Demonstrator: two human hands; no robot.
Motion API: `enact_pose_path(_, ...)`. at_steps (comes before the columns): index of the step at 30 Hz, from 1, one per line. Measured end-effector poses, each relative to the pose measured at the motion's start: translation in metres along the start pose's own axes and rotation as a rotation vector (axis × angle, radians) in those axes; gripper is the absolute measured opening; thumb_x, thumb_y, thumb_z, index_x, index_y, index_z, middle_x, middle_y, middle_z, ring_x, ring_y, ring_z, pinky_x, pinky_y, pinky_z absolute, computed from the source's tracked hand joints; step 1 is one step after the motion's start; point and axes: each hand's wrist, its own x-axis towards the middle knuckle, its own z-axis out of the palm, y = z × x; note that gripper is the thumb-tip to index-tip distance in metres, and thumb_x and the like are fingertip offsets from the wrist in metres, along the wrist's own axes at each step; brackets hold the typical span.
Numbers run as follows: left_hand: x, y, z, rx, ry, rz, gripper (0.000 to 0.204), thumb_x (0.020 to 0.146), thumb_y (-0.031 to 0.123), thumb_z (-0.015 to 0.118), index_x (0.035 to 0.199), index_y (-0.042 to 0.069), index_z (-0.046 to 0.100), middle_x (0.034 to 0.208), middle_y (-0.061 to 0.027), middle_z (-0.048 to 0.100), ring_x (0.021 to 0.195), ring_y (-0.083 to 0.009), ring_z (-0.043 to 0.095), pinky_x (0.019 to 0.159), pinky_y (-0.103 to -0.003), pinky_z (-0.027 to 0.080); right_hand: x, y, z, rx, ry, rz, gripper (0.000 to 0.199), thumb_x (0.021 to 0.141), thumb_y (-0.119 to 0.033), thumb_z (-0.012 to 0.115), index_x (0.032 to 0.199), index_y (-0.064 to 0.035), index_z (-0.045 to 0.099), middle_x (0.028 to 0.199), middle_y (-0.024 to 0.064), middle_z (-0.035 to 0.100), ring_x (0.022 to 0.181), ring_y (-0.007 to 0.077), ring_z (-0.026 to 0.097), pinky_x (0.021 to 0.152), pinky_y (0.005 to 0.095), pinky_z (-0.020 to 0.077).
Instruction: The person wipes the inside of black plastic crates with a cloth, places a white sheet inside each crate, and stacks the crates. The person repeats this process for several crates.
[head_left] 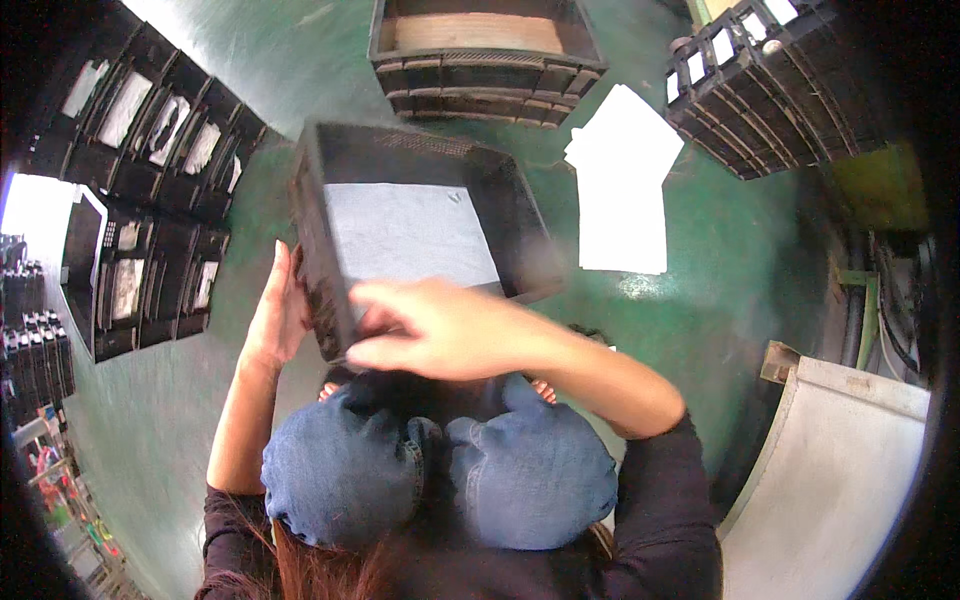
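Observation:
A black plastic crate (318,235) stands tilted in front of my knees, with a light grey-blue sheet (410,230) lying flat on its bottom. My left hand (280,315) holds the crate's outer left side, its thumb pointing up along the wall and the other fingers partly hidden. Across the near left corner reaches my right hand (430,325), thumb and fingers curled about the wall there. Motion softens that hand and the crate's right end, so the exact contact is hard to see.
Another black crate (490,75) stands ahead. White sheets (622,215) lie on the green floor (715,240) to the right. Stacked black crates rise at the far left (165,130) and far right (770,90). A pale panel (835,460) stands near my right.

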Motion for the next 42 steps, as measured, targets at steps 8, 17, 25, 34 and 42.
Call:
enact_pose_path(8,0.041,-0.116,-0.122,-0.194,0.515,-0.091,0.062,0.096,0.057,0.033,0.122,0.004,0.054,0.105,-0.011,0.062,0.09,-0.0232,0.062,0.078,-0.036,0.052,0.04,0.153,0.024,-0.357,0.063,0.345,0.035,0.084,-0.026,0.058,0.108,-0.001,0.063,0.107,0.0207,0.064,0.101,0.0321,0.062,0.088,0.0399,0.048)
enact_pose_path(17,0.045,-0.105,-0.103,1.0,0.687,0.389,0.057,0.092,0.029,0.054,0.136,-0.003,0.037,0.117,-0.0263,0.059,0.106,-0.0356,0.06,0.09,-0.039,0.047,0.082,0.231,-0.043,-0.989,0.259,0.6,0.053,0.081,-0.021,0.064,0.129,-0.0102,0.044,0.111,0.0204,0.058,0.102,0.0374,0.06,0.083,0.0465,0.0502)
enact_pose_path(25,0.042,-0.112,-0.088,1.061,0.792,0.583,0.05,0.09,0.021,0.053,0.132,-0.004,0.042,0.106,-0.0309,0.061,0.101,-0.0377,0.062,0.086,-0.04,0.047,0.094,0.244,-0.031,-1.396,0.292,0.469,0.05,0.078,-0.019,0.065,0.125,-0.0103,0.048,0.117,0.014,0.053,0.11,0.0314,0.055,0.087,0.0455,0.0478)
enact_pose_path(34,0.037,-0.11,-0.085,0.943,0.735,0.416,0.049,0.09,0.018,0.054,0.131,-0.006,0.042,0.105,-0.0282,0.063,0.099,-0.0346,0.064,0.086,-0.037,0.048,0.094,0.246,-0.032,-1.139,0.467,0.518,0.046,0.076,-0.027,0.069,0.118,-0.0122,0.055,0.108,0.0102,0.053,0.11,0.0285,0.05,0.088,0.0458,0.0451)
enact_pose_path(42,0.04,-0.112,-0.089,0.969,0.765,0.462,0.049,0.09,0.021,0.054,0.132,-0.002,0.042,0.102,-0.0296,0.062,0.099,-0.0363,0.064,0.086,-0.038,0.048,0.069,0.207,-0.003,-1.349,0.337,0.238,0.015,0.08,-0.015,0.055,0.091,-0.0092,0.065,0.103,0.0093,0.054,0.104,0.0261,0.049,0.089,0.0502,0.037)
